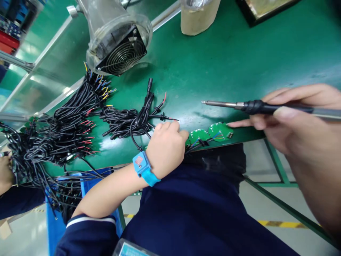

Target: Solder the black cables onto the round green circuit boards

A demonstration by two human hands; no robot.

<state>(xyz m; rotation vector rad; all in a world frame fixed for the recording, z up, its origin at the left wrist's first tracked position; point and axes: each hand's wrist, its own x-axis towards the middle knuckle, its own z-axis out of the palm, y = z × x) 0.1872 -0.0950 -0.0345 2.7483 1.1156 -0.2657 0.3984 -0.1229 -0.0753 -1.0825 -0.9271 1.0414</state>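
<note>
Head view: right hand [298, 129] around a near-level soldering iron [259, 107].

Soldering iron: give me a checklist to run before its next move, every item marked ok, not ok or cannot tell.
1. Soldering iron held in right grip: ok.
2. Tip apart from the round green boards: ok.
3. Boards set well back from the near edge of the table: not ok, they lie close to it.
4. Wrist strap worn: ok.
5. Left grip closed on something: cannot tell, its fingers are hidden.
6. Fan running: cannot tell.
</note>
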